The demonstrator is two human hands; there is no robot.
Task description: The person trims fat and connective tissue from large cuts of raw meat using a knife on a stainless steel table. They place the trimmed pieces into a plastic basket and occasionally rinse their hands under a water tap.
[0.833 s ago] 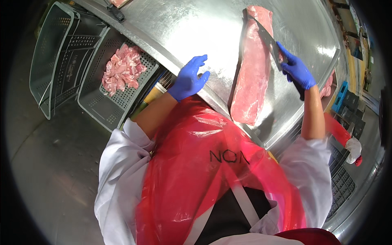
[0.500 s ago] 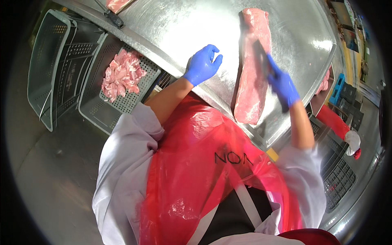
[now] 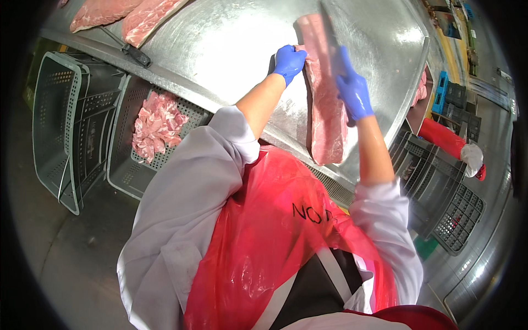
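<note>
a broad steel table (image 3: 379, 66) fills the upper part of the view, its near edge running slantwise from upper left down to the lower right, its right edge dropping off beside a darker work area. bare metal lies left of the long piece of meat (image 3: 325, 121), and a narrower strip of it lies between the meat and the right edge. the meat's near end stops close to the near edge, just ahead of the red apron (image 3: 258, 220).

past the near edge, on the left, a grey crate (image 3: 122, 179) holds small meat pieces (image 3: 157, 125), and a second grey crate (image 3: 77, 137) stands tipped up beside it. two larger cuts (image 3: 104, 14) lie at the table's upper left, near a dark-handled tool (image 3: 136, 55) set along the edge. a blue crate (image 3: 440, 92) shows beyond the right side.

the left forearm slants up and to the right from its white sleeve. the blue-gloved left hand (image 3: 289, 63) is closed narrow, fingers curled, pinching the meat's left edge near its far part. the right forearm rises fairly straight, leaning slightly left; the blue-gloved right hand (image 3: 353, 91) is wrapped around a knife (image 3: 328, 33), blurred, held over the meat's right side with the blade pointing away from the body. whether the blade touches the meat, i cannot tell.
</note>
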